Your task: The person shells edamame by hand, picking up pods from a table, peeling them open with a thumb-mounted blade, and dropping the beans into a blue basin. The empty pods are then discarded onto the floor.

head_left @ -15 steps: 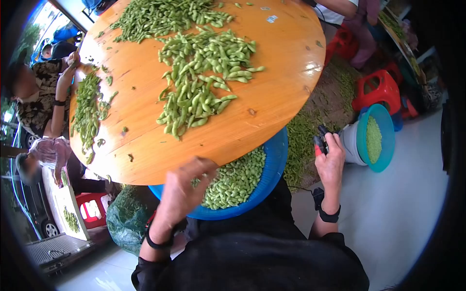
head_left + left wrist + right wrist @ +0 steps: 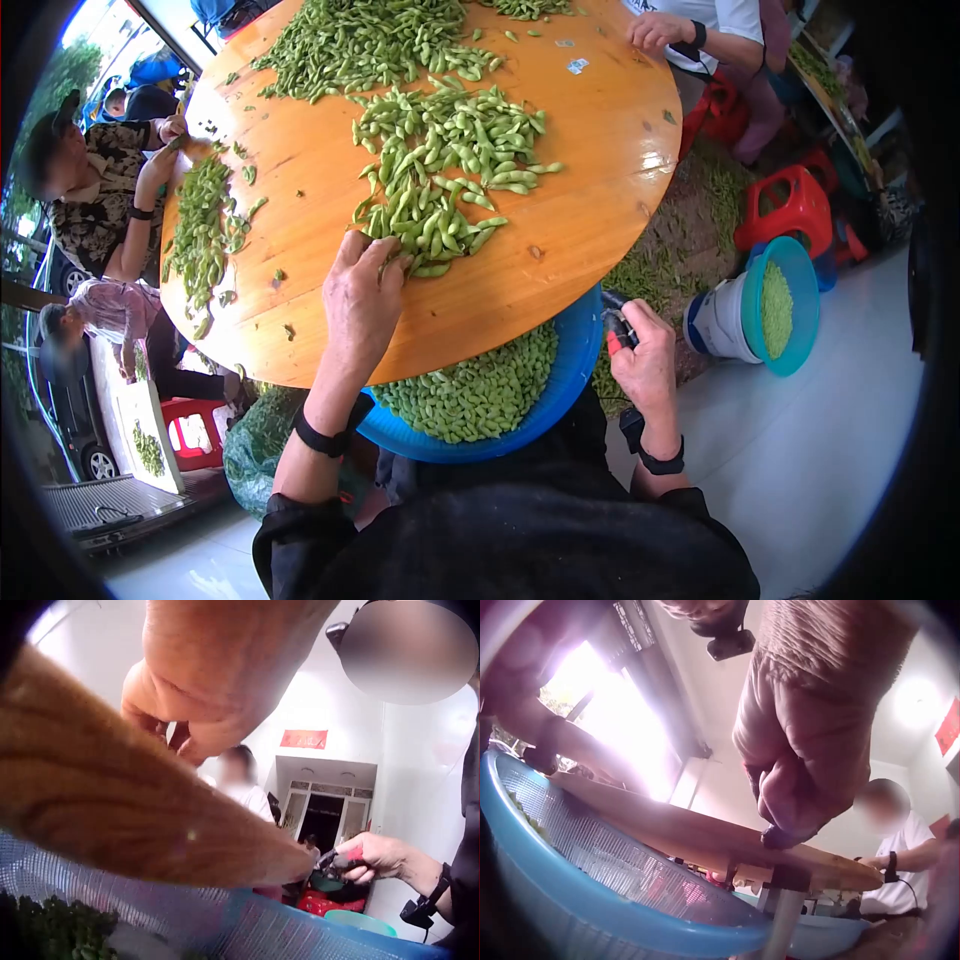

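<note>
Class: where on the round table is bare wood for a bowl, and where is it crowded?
Bare: the table right of the middle pod pile, up to its rim; the strip between that pile and the left pod row. Crowded: the far pile.

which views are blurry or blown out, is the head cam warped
Head view: fisheye bends the round table and blackens the corners, with glare near its right rim. Left wrist view: the left hand and the table edge sit too close, soft and out of focus. Right wrist view: window light blows out the upper left behind the blue basket.
</note>
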Available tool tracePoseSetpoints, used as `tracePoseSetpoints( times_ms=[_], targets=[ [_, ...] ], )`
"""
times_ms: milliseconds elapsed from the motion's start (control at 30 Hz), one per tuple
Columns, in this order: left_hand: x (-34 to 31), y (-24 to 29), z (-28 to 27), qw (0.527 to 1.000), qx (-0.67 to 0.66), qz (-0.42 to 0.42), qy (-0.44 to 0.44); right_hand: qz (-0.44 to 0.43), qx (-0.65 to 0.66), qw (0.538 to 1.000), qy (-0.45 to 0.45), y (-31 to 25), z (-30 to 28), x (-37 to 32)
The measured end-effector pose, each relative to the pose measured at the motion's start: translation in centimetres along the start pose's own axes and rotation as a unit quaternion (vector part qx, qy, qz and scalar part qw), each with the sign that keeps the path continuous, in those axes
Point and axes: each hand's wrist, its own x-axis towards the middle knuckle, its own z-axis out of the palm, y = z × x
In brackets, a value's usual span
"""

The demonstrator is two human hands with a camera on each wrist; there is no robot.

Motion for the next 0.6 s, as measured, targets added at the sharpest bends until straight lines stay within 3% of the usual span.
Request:
tracePoseSetpoints(
  times_ms=[67, 200, 300, 367, 467, 533, 600],
  targets=[
    [0.1, 0.9, -0.6, 0.996, -0.079, -0.034, 0.01, -0.004, 0.049, 0.999, -0.01, -1.1, 0.4, -0.1],
    [-1.3, 2.6, -1.5, 0.994, -0.103, -0.031, 0.007, -0.025, 0.156, 0.983, -0.091, -2.7, 1.6, -0.5],
    [-2.4, 3.2, -1.0, 0.991, -0.106, -0.072, -0.049, -0.045, 0.163, 0.978, -0.121, -3.8, 2.9, -0.3],
    [-2.7, 2.2, -0.4, 0.991, -0.106, -0.076, -0.034, -0.087, 0.168, 0.973, -0.129, -4.2, 3.6, -0.1],
    [-2.6, 1.7, -0.7, 0.991, -0.104, -0.076, -0.02, -0.088, 0.162, 0.973, -0.14, -4.3, 3.8, -0.1],
    [-2.7, 1.8, -0.9, 0.996, -0.086, -0.02, 0.009, -0.091, 0.172, 0.972, -0.134, -4.3, 4.0, 0.0],
    [-3.1, 3.5, -1.5, 0.991, -0.124, -0.039, -0.015, -0.089, 0.178, 0.972, -0.128, -4.4, 3.9, -0.1]
  ],
)
